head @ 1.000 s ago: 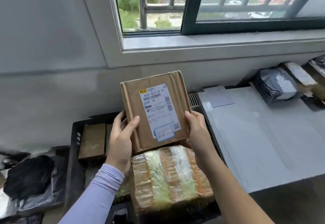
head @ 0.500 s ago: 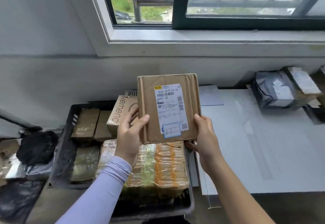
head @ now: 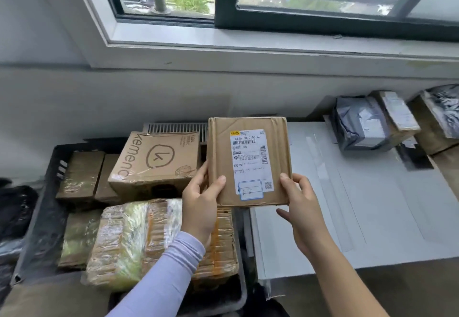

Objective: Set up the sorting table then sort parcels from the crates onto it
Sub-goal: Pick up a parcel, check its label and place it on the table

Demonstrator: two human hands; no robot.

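Cardboard parcel (head: 249, 165) gripped by left hand (head: 200, 207) and right hand (head: 301, 207) above black crate (head: 47, 207) packed with boxes.

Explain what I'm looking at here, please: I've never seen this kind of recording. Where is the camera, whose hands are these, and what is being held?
There is no machine: a person wears one wide-angle camera on the head, looking forward and down at their own two hands. The left hand, in a lilac sleeve, and the bare right hand hold a flat brown cardboard parcel with a white shipping label by its lower side edges, label facing the camera. Below and left sits a black plastic crate packed with more parcels, among them a brown printed cardboard box and a bundle wrapped in clear tape. To the right lies the white sorting table, with a grey plastic-wrapped parcel and others at its far end, under a window.
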